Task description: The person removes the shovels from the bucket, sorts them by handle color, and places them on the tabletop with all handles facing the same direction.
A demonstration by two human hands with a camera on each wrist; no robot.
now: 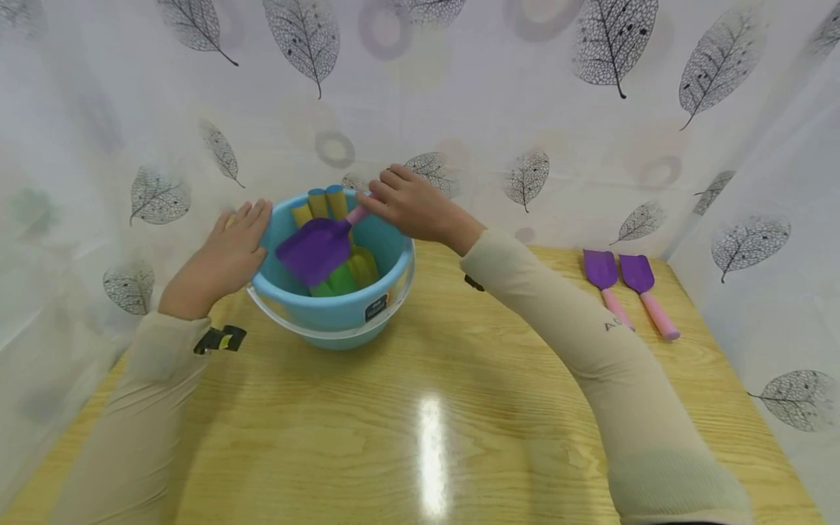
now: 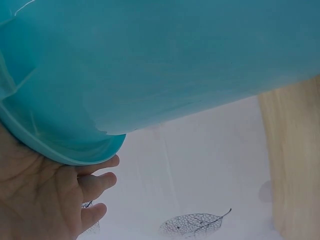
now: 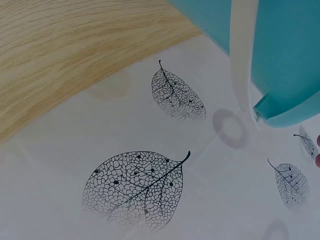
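A light blue bucket [image 1: 341, 310] with a white handle [image 1: 315, 334] stands on the table. My right hand [image 1: 410, 203] grips the pink handle of a purple toy shovel [image 1: 315, 251], its blade over the bucket's opening. Inside the bucket are several yellow handles with blue ends [image 1: 318, 200] and green blades [image 1: 341, 279], partly covered by the purple shovel. My left hand [image 1: 226, 255] rests against the bucket's left rim with fingers extended. The left wrist view shows that palm [image 2: 40, 195] at the rim [image 2: 75, 159].
Two more purple shovels with pink handles lie at the table's right, one left [image 1: 600, 270] and one right [image 1: 638, 273]. A white curtain with leaf prints [image 1: 459, 109] hangs behind and beside the wooden table [image 1: 315, 430].
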